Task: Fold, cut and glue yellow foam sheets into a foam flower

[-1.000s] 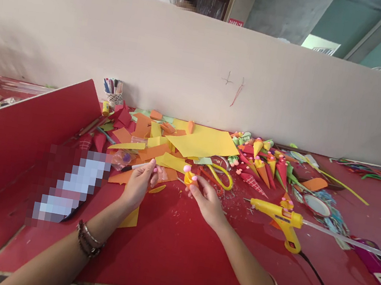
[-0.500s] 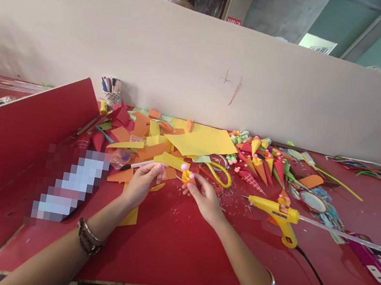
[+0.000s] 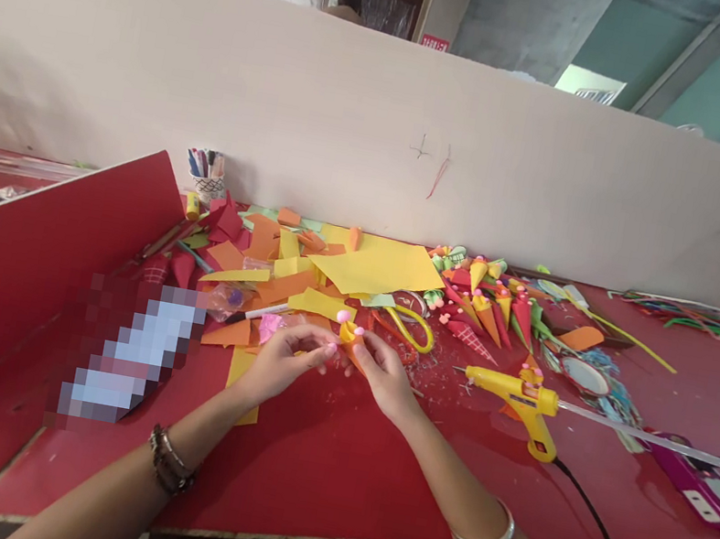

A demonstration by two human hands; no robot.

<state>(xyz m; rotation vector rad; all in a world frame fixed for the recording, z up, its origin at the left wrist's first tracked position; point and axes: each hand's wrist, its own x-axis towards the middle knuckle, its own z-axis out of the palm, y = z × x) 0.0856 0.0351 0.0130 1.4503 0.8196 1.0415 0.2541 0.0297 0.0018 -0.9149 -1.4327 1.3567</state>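
Observation:
My right hand (image 3: 388,380) is closed around a small orange paper cone (image 3: 357,355). Yellow paper folds out of the cone's mouth, and pink balls (image 3: 343,316) sit at its top. Close by on the left, my left hand (image 3: 288,363) pinches another small pink ball (image 3: 332,349) between thumb and fingers, near the cone's side. Whether that ball touches the cone I cannot tell. Behind my left hand lies a crumpled pink piece (image 3: 269,328), partly covered by the hand. A marker (image 3: 263,312) rests beside it among paper scraps.
A yellow glue gun (image 3: 512,389) with a clear stick and black cord lies at right. Finished-looking paper cones (image 3: 485,306) are heaped behind it. Yellow-handled scissors (image 3: 422,332), a yellow sheet (image 3: 388,270), a pen cup (image 3: 209,178) and a red board (image 3: 51,280) stand around.
My left hand has moved right, bringing the pink ball close to the cone. The crumpled pink piece now shows behind it. My right hand still holds the cone.

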